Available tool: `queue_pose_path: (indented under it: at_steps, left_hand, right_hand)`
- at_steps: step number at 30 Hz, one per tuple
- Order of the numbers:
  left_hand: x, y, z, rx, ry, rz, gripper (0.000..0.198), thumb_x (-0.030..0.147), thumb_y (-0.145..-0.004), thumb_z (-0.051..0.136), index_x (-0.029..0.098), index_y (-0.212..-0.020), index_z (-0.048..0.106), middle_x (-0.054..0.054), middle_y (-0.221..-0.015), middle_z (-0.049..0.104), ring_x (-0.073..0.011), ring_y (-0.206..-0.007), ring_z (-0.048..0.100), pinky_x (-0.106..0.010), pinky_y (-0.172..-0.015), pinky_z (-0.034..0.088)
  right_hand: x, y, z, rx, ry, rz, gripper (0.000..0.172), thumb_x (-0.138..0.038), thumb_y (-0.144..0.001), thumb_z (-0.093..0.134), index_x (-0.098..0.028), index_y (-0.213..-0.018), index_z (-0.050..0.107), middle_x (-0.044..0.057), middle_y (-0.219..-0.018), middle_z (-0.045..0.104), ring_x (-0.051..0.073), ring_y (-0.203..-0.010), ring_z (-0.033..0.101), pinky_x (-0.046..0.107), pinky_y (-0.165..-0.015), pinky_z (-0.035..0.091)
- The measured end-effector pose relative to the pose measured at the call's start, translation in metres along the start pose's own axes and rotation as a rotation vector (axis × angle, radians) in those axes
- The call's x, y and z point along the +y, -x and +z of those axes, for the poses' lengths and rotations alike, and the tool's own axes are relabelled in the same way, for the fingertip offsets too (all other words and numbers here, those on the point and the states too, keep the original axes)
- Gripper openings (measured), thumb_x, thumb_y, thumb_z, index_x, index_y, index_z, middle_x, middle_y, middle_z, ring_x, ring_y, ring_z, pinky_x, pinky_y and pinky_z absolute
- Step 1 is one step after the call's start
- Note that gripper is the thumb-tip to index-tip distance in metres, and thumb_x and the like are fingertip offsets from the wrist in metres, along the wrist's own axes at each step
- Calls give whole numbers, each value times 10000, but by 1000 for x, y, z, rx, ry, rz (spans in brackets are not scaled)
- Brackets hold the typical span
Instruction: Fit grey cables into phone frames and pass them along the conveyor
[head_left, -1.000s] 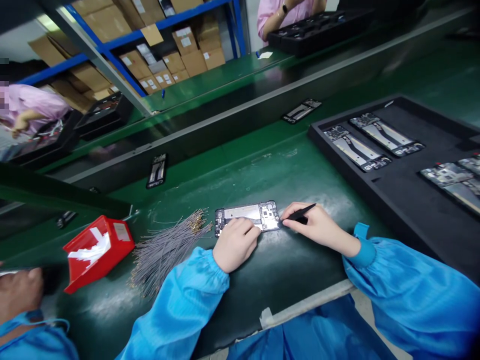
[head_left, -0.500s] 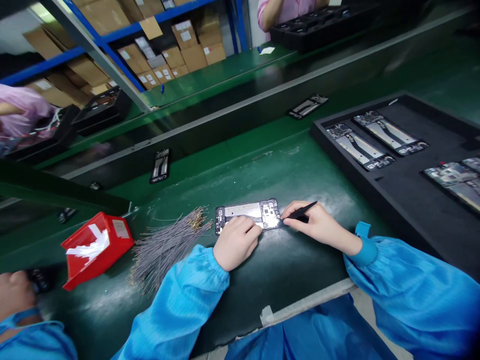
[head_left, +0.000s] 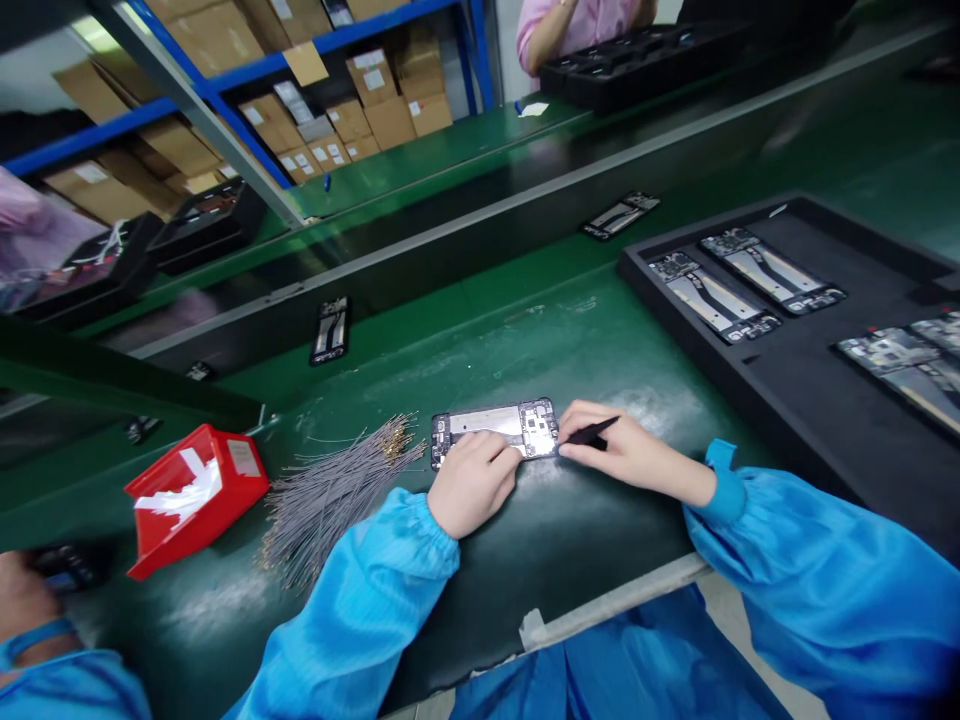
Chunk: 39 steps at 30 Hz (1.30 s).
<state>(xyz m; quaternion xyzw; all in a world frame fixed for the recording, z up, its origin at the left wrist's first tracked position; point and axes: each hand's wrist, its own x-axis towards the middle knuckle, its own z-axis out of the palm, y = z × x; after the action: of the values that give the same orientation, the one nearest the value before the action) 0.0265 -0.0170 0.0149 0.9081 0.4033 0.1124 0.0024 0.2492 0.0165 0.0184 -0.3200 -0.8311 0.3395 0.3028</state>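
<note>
An opened phone lies flat on the green workbench, its circuit board showing at the right end. My left hand grips the phone's near edge with bent fingers, covering part of its middle. At the right end, my right hand pinches a slim black pointed tool; whether it is tweezers or a pry stick I cannot tell. Those fingertips are close against the phone's corner and hide the tool's working end. Left of the phone is a bundle of thin grey cables with gold-coloured ends.
A red bin with white strips stands left of the cables. On the right, a black foam tray holds several opened phones. Other phones lie along the back strip. A co-worker's hand is at the lower left.
My right hand and the black tool have shifted slightly left, closer to the phone's corner, and the tool has tilted lower. My left hand and the phone stay put.
</note>
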Motion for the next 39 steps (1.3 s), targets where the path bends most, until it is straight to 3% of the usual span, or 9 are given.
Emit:
queue_pose_path:
  at_steps: [3, 10, 20, 29, 39]
  left_hand:
    - [-2, -2, 2, 37, 20, -34, 217, 193, -870, 367, 164, -806, 573, -47, -754, 526, -168, -717, 459, -291, -642, 379]
    - [-5, -8, 8, 90, 88, -98, 184, 180, -858, 391, 166, -876, 573, -51, -793, 550, -170, -758, 490, -297, -699, 415]
    - [-7, -9, 9, 93, 132, -104, 215, 165, -847, 395, 169, -966, 574, -53, -806, 548, -175, -777, 499, -309, -711, 425]
    - [-1, -4, 7, -18, 170, 90, 349, 124, -788, 364, 163, -1067, 570, -50, -751, 512, -176, -729, 447, -315, -667, 367]
    - [0, -3, 7, -42, 207, 97, 359, 125, -778, 369, 166, -1075, 567, -50, -757, 514, -178, -735, 440, -316, -671, 352]
  right_hand:
    - [7, -7, -3, 37, 26, 11, 155, -248, -867, 456, -200, -949, 579, 47, -831, 553, 152, -776, 543, 274, -685, 446]
    - [22, -21, 5, -150, 264, -192, 289, -245, -751, 590, -188, -1029, 534, 117, -1173, 519, 242, -1160, 414, 411, -948, 344]
    - [20, -21, 7, -161, 304, -179, 322, -129, -712, 552, -193, -1027, 529, 110, -1138, 511, 233, -1108, 441, 411, -919, 377]
    - [16, -21, 9, -150, 281, -165, 328, -98, -700, 524, -178, -1018, 508, 113, -1092, 506, 234, -1074, 434, 397, -899, 387]
    - [18, -25, 8, -190, 296, -135, 316, -117, -685, 536, -178, -992, 497, 104, -1049, 498, 232, -1001, 438, 365, -842, 385]
